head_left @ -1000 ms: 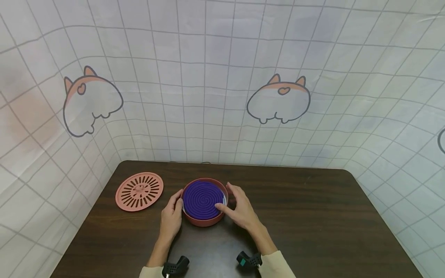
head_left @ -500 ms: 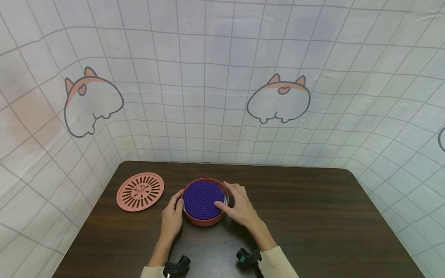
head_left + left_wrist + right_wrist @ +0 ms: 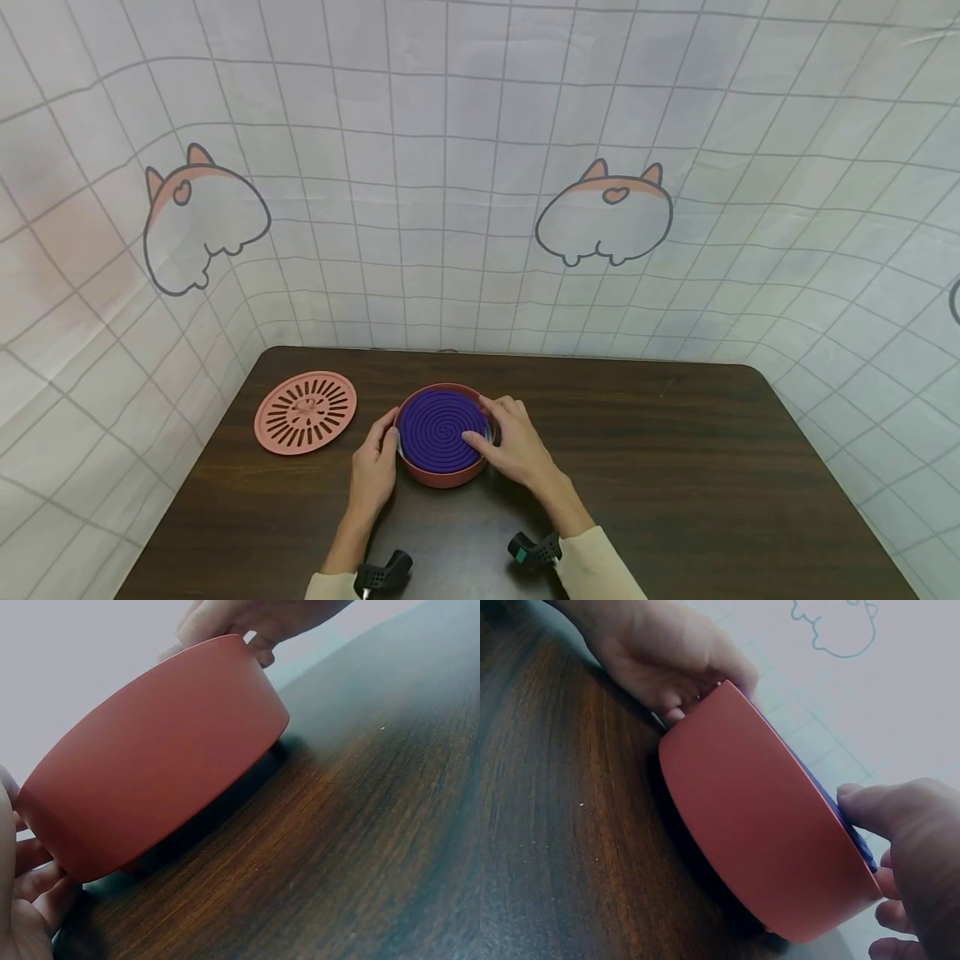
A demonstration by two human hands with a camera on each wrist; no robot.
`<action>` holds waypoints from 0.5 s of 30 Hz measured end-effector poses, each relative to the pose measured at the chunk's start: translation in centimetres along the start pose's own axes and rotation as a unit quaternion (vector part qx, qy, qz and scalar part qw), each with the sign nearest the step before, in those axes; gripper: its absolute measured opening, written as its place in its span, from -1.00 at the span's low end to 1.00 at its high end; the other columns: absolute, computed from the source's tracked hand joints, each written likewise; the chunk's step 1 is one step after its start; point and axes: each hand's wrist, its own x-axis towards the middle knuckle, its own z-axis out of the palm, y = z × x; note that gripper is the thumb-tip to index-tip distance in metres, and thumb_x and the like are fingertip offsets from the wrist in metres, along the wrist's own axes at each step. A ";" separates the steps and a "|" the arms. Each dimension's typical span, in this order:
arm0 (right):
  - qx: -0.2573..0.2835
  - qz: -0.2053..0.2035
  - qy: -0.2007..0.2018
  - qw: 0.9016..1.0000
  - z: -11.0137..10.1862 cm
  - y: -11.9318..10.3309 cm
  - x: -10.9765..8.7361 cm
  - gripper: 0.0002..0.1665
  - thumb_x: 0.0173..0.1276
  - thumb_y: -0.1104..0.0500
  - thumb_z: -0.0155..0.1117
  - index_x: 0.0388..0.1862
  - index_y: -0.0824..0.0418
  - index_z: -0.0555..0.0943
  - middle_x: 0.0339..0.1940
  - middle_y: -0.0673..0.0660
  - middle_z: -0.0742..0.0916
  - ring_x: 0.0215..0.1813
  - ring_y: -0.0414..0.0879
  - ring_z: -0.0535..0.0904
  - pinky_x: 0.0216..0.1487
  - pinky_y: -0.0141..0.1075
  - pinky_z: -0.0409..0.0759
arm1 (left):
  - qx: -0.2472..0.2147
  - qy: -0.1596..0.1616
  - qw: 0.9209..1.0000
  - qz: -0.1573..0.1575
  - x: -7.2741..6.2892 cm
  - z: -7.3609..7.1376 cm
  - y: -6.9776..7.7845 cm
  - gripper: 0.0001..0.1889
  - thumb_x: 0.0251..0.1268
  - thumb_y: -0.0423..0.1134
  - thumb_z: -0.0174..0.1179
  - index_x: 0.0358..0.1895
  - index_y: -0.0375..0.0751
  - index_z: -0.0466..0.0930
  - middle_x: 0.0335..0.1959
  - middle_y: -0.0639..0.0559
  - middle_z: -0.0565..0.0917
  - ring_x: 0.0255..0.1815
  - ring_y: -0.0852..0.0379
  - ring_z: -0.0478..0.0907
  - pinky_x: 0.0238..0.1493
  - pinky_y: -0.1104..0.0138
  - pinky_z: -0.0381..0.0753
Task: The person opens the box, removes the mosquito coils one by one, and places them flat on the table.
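Around red bowl (image 3: 444, 481): left grip (image 3: 373, 468), right grip (image 3: 521, 447) half-curled, clasping.

Right side free, left side tight

The table (image 3: 690, 475) offers wide passage right of the right hand (image 3: 517, 442). The left hand (image 3: 373, 468) and the pink slotted disc (image 3: 306, 413) narrow the other side. A purple spiral (image 3: 438, 429) fills most of the red bowl (image 3: 442, 481).

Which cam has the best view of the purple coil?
Head: it looks down on the purple coil, showing nearly the whole spiral; the thumb of the right hand covers part of its edge. Right wrist gets only a sliver above the rim of the red dish; left wrist shows none.
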 end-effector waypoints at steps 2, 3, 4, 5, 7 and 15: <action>-0.009 -0.001 -0.002 1.000 0.0 -0.1 0.1 -0.22 0.35 -0.17 0.33 0.42 0.24 0.47 -0.01 0.10 0.62 0.02 -0.10 0.39 -0.01 -0.21 0.48 | -0.002 0.000 1.000 0.000 0.0 0.0 0.0 -0.58 0.61 -0.10 -0.06 0.41 -0.04 0.46 0.38 -0.02 0.55 0.44 -0.02 0.44 0.43 -0.02 0.41; -0.013 -0.002 -0.002 1.000 0.0 -0.1 0.1 -0.23 0.36 -0.17 0.32 0.40 0.24 0.49 -0.02 0.10 0.61 0.01 -0.10 0.38 -0.02 -0.22 0.47 | -0.002 0.000 1.000 0.000 0.0 0.0 0.0 -0.58 0.61 -0.11 -0.06 0.41 -0.04 0.46 0.38 -0.02 0.54 0.44 -0.02 0.44 0.43 -0.02 0.41; -0.016 -0.003 -0.003 1.000 -0.1 -0.2 0.1 -0.25 0.36 -0.17 0.31 0.39 0.24 0.50 -0.03 0.10 0.60 0.00 -0.10 0.37 -0.04 -0.22 0.47 | -0.003 0.000 1.000 0.001 0.0 0.0 0.0 -0.58 0.61 -0.11 -0.06 0.41 -0.05 0.46 0.38 -0.02 0.54 0.44 -0.02 0.44 0.43 -0.02 0.41; -0.018 -0.004 -0.003 1.000 -0.1 -0.2 0.1 -0.26 0.36 -0.17 0.31 0.38 0.24 0.52 -0.04 0.10 0.60 -0.01 -0.10 0.37 -0.05 -0.22 0.46 | -0.004 0.000 1.000 0.001 0.0 0.0 0.0 -0.58 0.61 -0.11 -0.06 0.41 -0.05 0.46 0.38 -0.02 0.55 0.44 -0.02 0.44 0.43 -0.02 0.41; -0.019 -0.006 -0.001 1.000 -0.2 -0.4 0.2 -0.29 0.36 -0.16 0.31 0.34 0.24 0.55 -0.06 0.09 0.59 -0.01 -0.10 0.37 -0.05 -0.22 0.46 | -0.005 0.000 1.000 0.002 0.0 0.0 0.0 -0.58 0.61 -0.11 -0.06 0.41 -0.05 0.46 0.38 -0.02 0.55 0.44 -0.02 0.44 0.42 -0.01 0.42; -0.004 0.005 0.009 1.000 -0.2 -0.6 0.4 -0.40 0.33 -0.05 0.36 0.28 0.20 0.60 -0.08 0.08 0.59 -0.02 -0.11 0.37 -0.05 -0.22 0.45 | -0.005 -0.001 1.000 0.006 0.0 0.0 0.0 -0.59 0.61 -0.10 -0.05 0.40 -0.03 0.47 0.38 -0.02 0.55 0.44 -0.02 0.44 0.41 0.00 0.42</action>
